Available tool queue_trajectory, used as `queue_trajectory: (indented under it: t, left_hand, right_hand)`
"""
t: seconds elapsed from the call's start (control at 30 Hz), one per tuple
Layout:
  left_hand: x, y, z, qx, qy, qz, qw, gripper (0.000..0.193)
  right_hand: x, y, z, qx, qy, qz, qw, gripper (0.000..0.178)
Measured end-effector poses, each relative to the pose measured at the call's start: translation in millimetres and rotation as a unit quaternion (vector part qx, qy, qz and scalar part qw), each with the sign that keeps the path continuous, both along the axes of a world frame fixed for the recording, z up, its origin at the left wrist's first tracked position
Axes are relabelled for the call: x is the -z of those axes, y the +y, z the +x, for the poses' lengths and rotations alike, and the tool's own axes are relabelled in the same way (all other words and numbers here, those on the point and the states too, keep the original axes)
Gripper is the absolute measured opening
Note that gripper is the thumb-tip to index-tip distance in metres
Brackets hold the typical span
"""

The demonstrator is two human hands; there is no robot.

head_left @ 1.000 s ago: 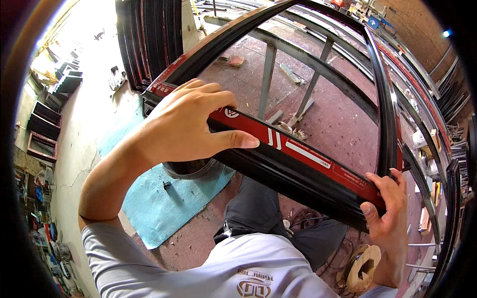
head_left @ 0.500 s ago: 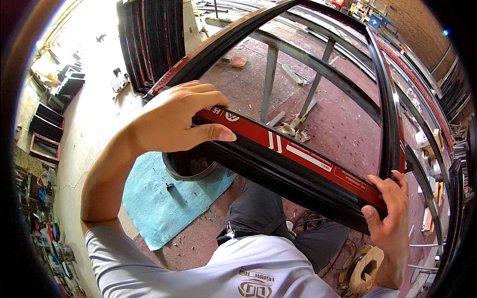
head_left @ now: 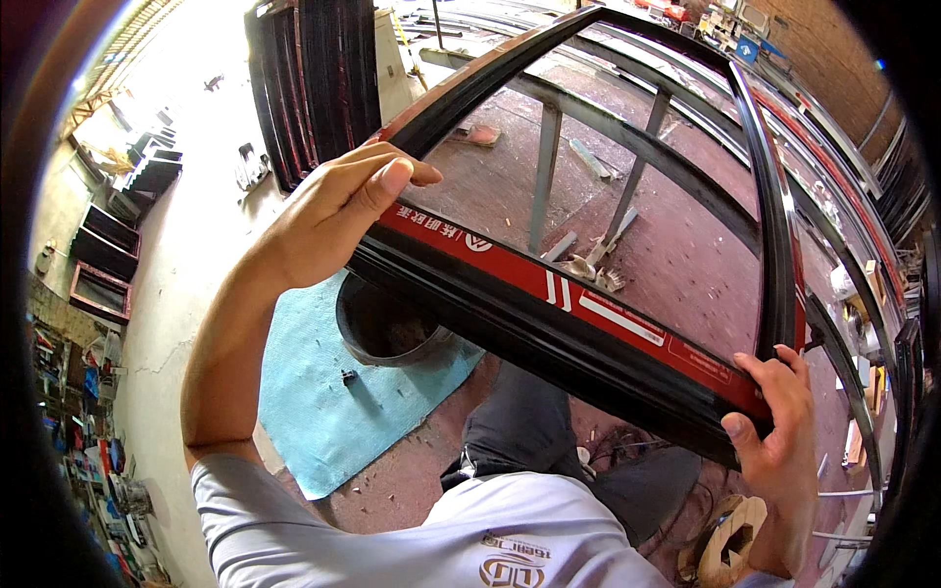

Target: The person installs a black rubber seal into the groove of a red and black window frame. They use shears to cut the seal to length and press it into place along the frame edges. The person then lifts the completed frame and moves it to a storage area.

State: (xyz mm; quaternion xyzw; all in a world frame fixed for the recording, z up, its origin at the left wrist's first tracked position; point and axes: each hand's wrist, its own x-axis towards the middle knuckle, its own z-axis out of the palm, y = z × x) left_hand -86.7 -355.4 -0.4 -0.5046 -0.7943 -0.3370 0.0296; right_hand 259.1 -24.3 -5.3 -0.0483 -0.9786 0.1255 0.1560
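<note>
A large black window frame with red printed film along its bars slants across the view. It is held up in front of my body. My left hand is curled over its near left corner, with the thumb raised along the side and the fingertips partly hidden. At the near right corner my right hand grips the frame, fingers over the top and thumb on the near side. Beneath the near bar a dark round bucket stands on a light blue mat, with a small black piece lying beside it.
A grey metal rack stands behind the frame's opening. Dark profiles lean upright at the far left. Long bars lie along the right. Near my right forearm is a roll of tan tape. Scraps litter the reddish floor.
My left hand has shifted off the near bar toward the left corner, its thumb lifting from the bar's face. My right hand keeps its grip. The whole view has shifted slightly.
</note>
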Motion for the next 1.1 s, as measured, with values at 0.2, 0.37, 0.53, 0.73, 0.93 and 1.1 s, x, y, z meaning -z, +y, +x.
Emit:
queue_trajectory:
  t: [0.2,0.37,0.53,0.73,0.93,1.1]
  left_hand:
    - [-3.1,7.4,22.0,0.024,0.070,-0.093,0.993,0.056]
    - [1.6,21.1,34.4,0.012,0.036,-0.109,0.993,0.060]
    - [4.1,21.9,47.3,0.020,0.122,-0.095,0.988,0.065]
    - [36.1,60.2,88.8,0.028,0.234,0.054,0.970,0.070]
    - [58.6,89.6,84.8,-0.030,0.289,0.136,0.947,0.063]
    - [55.9,97.5,73.9,-0.017,0.299,0.170,0.939,0.064]
  right_hand:
    - [0.8,3.1,0.5,-0.010,0.004,0.000,1.000,0.068]
    - [2.0,3.1,-0.2,-0.009,0.007,0.002,1.000,0.066]
    - [-2.5,2.2,1.9,-0.020,0.012,-0.004,1.000,0.065]
    - [-23.4,41.3,-14.0,-0.103,-0.052,-0.100,0.988,0.069]
    - [4.5,105.6,-42.8,-0.191,0.042,-0.165,0.967,0.068]
    - [22.1,112.5,-45.2,-0.233,0.121,-0.204,0.943,0.061]
